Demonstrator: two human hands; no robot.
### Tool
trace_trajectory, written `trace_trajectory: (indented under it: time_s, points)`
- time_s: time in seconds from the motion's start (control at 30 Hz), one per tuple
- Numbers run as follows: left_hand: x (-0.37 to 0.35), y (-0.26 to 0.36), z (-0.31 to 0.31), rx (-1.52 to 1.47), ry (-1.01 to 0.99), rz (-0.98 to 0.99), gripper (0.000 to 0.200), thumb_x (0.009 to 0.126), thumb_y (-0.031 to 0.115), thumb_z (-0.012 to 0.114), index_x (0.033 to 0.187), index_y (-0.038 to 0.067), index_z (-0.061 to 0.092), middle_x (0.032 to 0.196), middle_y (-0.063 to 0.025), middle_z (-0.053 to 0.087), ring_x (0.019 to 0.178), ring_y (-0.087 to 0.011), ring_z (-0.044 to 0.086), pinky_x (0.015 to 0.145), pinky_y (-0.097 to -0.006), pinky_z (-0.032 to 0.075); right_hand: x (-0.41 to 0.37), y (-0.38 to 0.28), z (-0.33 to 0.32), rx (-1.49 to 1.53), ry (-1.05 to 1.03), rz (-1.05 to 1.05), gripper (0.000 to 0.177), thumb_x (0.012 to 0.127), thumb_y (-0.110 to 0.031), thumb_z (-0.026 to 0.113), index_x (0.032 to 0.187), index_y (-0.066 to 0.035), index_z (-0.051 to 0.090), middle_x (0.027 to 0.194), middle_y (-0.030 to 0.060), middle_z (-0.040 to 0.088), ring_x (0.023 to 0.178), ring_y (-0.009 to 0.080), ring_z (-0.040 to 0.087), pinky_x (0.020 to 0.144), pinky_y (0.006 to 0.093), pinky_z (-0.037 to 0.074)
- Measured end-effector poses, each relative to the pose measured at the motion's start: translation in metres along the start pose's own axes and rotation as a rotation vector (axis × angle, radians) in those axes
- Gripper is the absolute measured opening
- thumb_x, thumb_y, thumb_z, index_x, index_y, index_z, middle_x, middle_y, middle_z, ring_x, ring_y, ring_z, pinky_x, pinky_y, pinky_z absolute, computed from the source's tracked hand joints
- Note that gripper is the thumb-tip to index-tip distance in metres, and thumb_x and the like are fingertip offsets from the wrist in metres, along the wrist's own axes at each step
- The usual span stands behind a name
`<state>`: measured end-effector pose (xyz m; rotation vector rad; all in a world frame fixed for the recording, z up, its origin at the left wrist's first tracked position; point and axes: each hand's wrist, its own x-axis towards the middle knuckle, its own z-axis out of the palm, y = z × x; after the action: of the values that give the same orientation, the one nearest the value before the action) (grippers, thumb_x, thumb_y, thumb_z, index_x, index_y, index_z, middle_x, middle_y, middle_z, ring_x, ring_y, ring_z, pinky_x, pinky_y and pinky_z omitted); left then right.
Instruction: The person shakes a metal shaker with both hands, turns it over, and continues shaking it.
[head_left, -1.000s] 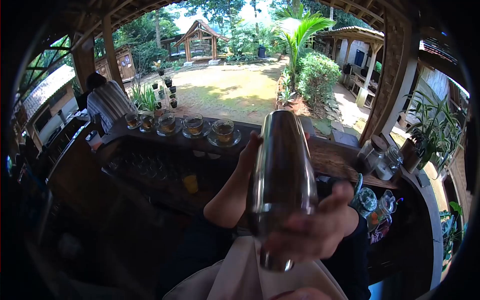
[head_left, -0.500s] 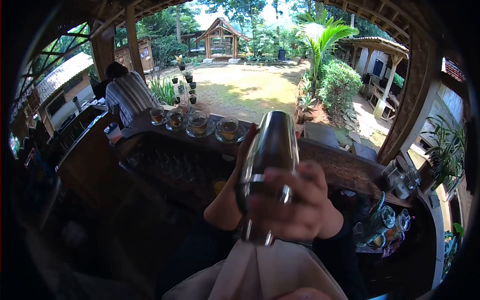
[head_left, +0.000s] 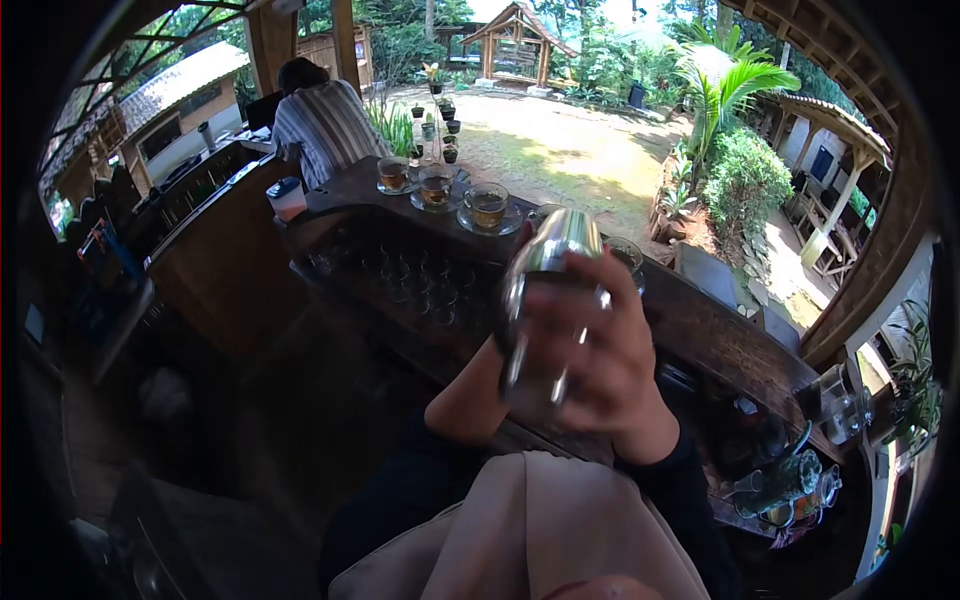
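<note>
A shiny metal shaker [head_left: 568, 238] is held tilted in front of my chest, blurred by motion. My right hand [head_left: 612, 345] wraps round its near side. Behind the shaker, my left hand [head_left: 503, 335] grips its far left side, with most of its fingers hidden. Beyond them, glass cups of brownish drink stand on saucers along the dark wooden counter [head_left: 730, 345]: one cup [head_left: 394, 176], a second [head_left: 435, 188] and a third [head_left: 487, 206] at the left, with another [head_left: 625, 255] partly hidden behind my right hand.
A person in a striped shirt [head_left: 335, 125] leans at the counter's far left, near a lidded container [head_left: 287, 199]. Glasses [head_left: 425, 290] sit on a lower shelf. At the right are a glass jar [head_left: 842, 405] and a greenish glass pitcher [head_left: 790, 478]. A yard [head_left: 560, 145] lies beyond.
The view has turned, so the counter, cups and person appear farther right. Both hands have shifted with the shaker, whose top now sits slightly farther right and looks shorter.
</note>
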<state>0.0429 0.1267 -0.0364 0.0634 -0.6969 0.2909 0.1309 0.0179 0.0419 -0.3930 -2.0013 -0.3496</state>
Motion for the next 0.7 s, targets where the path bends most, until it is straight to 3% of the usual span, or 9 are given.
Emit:
trace_trajectory:
  time_s: [0.1,0.2,0.27,0.33,0.47,0.5,0.53,0.63,0.7]
  points:
    - [-0.004,-0.013,0.024,0.857,-0.441,0.375,0.1,0.075,0.071,0.057,0.14,0.001,0.029,0.128,-0.0191,0.049,0.106,-0.0307,0.058,0.084,-0.0455,0.053,0.0,-0.007,0.006,-0.016,0.023,-0.335,0.033,0.07,-0.02,0.073,0.102,-0.02,0.066,0.11,-0.0031,0.064,0.112,0.0271,0.057,0.1,0.049,0.037]
    - [-0.029,-0.012,0.038,0.705,-0.185,0.247,0.099,0.074,0.073,0.056,0.138,0.001,0.034,0.124,-0.0189,0.053,0.107,-0.0304,0.058,0.089,-0.0456,0.05,-0.012,0.005,0.035,0.222,0.365,-0.516,0.035,0.073,-0.017,0.073,0.107,-0.021,0.064,0.11,-0.0035,0.063,0.109,0.0241,0.059,0.099,0.0501,0.038]
    - [-0.031,0.031,0.011,0.643,0.275,0.498,0.077,0.084,0.068,0.047,0.13,0.007,0.046,0.116,-0.0137,0.059,0.106,-0.0269,0.059,0.091,-0.0416,0.049,-0.008,0.043,0.04,0.237,0.288,-0.077,0.045,0.072,-0.017,0.075,0.114,-0.012,0.061,0.112,0.0056,0.062,0.104,0.0208,0.061,0.094,0.0438,0.043]
    - [-0.063,0.102,-0.059,0.376,-0.074,0.094,0.064,0.092,0.058,0.037,0.129,0.008,0.049,0.118,-0.0117,0.059,0.108,-0.0272,0.058,0.091,-0.0417,0.049,-0.014,0.072,0.065,0.47,0.334,0.813,0.052,0.069,-0.016,0.076,0.116,-0.003,0.058,0.112,0.014,0.061,0.103,0.0244,0.06,0.091,0.0374,0.045]
    - [-0.041,0.041,0.012,0.316,0.114,0.368,0.058,0.093,0.051,0.04,0.127,0.004,0.049,0.123,-0.0137,0.057,0.111,-0.0298,0.057,0.091,-0.0434,0.049,-0.001,0.04,0.064,0.211,0.359,0.144,0.046,0.063,-0.018,0.077,0.105,-0.004,0.064,0.109,0.0161,0.062,0.106,0.0332,0.058,0.09,0.0475,0.044]
    - [-0.044,0.036,0.031,0.308,0.001,0.144,0.064,0.091,0.055,0.043,0.129,0.004,0.047,0.124,-0.0175,0.056,0.113,-0.0305,0.056,0.092,-0.0435,0.049,0.003,0.016,0.055,0.196,0.301,-0.048,0.039,0.065,-0.02,0.075,0.102,-0.011,0.067,0.11,0.0117,0.063,0.106,0.0352,0.058,0.089,0.0529,0.044]
    - [-0.046,0.003,0.063,0.611,0.286,0.339,0.067,0.088,0.058,0.05,0.126,0.003,0.046,0.12,-0.0197,0.052,0.102,-0.0313,0.06,0.085,-0.0442,0.054,0.005,-0.002,0.046,0.187,0.248,-0.251,0.027,0.072,-0.017,0.07,0.099,-0.018,0.068,0.11,0.001,0.064,0.108,0.0312,0.058,0.092,0.0498,0.043]
    - [-0.035,0.021,0.051,1.009,-0.561,0.263,0.084,0.08,0.055,0.065,0.139,0.007,0.029,0.141,-0.0203,0.029,0.109,-0.0419,0.055,0.085,-0.0466,0.055,-0.001,-0.017,0.063,0.145,0.345,-0.694,0.026,0.078,-0.011,0.064,0.1,-0.025,0.065,0.111,-0.0108,0.063,0.109,0.0191,0.06,0.097,0.0442,0.037]
    - [-0.053,0.03,0.042,0.917,-0.25,0.284,0.081,0.081,0.056,0.063,0.138,0.008,0.032,0.137,-0.0191,0.034,0.109,-0.0401,0.055,0.085,-0.0478,0.054,-0.002,-0.006,0.064,0.127,0.298,-0.621,0.026,0.077,-0.013,0.065,0.101,-0.022,0.065,0.114,-0.0068,0.062,0.11,0.0202,0.059,0.096,0.0421,0.039]
